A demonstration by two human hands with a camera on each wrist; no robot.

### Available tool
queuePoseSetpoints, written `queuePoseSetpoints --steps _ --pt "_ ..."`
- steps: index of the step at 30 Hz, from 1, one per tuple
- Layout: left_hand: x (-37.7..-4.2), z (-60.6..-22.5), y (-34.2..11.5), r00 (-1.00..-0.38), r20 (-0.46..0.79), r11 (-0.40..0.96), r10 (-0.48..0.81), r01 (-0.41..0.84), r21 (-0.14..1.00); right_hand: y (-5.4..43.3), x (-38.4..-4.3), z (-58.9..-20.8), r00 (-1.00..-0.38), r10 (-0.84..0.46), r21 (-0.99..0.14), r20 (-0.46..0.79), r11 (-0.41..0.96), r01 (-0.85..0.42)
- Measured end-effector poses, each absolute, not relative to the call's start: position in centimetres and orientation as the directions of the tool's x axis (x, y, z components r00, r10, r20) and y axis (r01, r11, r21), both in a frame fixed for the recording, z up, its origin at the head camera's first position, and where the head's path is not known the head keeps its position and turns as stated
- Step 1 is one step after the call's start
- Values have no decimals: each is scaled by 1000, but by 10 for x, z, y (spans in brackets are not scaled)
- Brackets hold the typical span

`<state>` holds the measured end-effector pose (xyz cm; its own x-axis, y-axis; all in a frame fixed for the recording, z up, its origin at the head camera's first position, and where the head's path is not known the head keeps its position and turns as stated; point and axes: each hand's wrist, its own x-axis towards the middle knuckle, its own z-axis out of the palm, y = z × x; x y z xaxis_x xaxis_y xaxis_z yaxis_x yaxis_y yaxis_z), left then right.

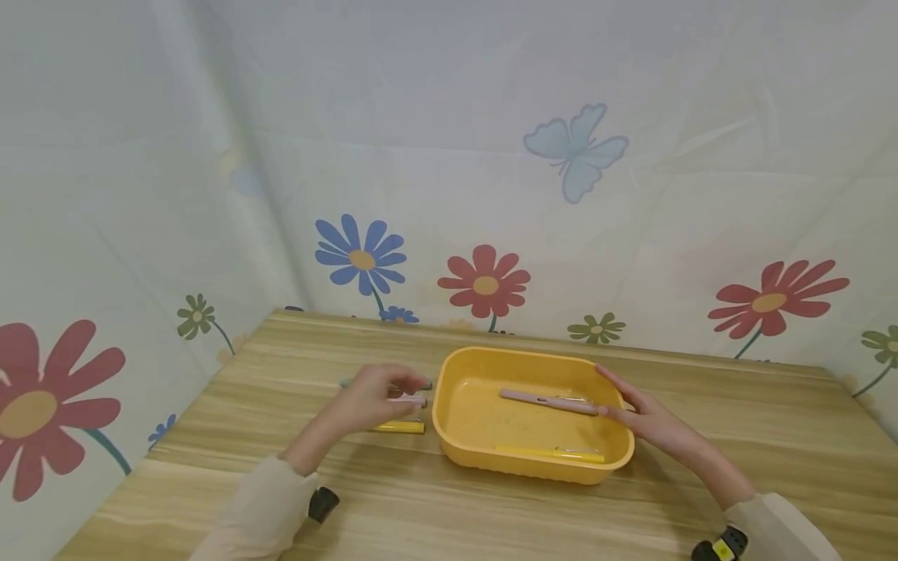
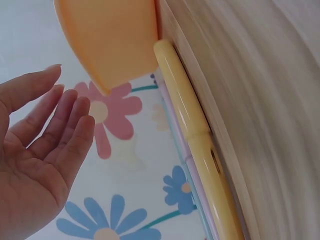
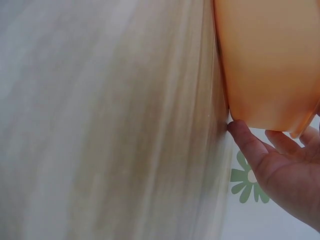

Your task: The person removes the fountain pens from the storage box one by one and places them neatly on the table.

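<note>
Flower-printed cloth (image 1: pixel 449 140) is hanging behind the wood-grained surface (image 1: pixel 393 514), and a pale blue butterfly (image 1: pixel 581 156) is showing high on it. From my remote seat I am seeing a yellow tray (image 1: pixel 519 470) sitting on that surface between the two hands. My left hand (image 1: pixel 368 397) is hovering empty, fingers loosely bent, beyond the tray's left end, above three pens lying side by side: a yellow pen (image 1: pixel 403 427) nearest me, then a lilac pen (image 1: pixel 419 402), then a teal pen (image 1: pixel 424 384) (the left wrist view is showing clear air between palm and pens). My right hand (image 1: pixel 648 425) is grasping the tray's right end, thumb reaching over the rim, fingers touching the outer wall. Inside, a pinkish pen (image 1: pixel 536 400) is lying slantwise, its right end close to that thumb (I cannot tell whether they are touching), and another yellow pen (image 1: pixel 582 456) is resting along the near wall.
</note>
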<state>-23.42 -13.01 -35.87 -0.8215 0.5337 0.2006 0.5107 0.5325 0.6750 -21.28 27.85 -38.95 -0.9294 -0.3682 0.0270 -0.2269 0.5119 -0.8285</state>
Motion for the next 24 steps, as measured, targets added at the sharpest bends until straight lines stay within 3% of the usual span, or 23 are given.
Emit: queuePoseSetpoints --steps 11,24 --pt "-229 -355 -95 -808 186 448 560 484 752 278 -211 -388 -934 -357 -822 21 525 -220" --pt "-225 -361 -49 -740 175 415 650 538 734 278 -211 -388 -933 -359 -818 27 529 -227"
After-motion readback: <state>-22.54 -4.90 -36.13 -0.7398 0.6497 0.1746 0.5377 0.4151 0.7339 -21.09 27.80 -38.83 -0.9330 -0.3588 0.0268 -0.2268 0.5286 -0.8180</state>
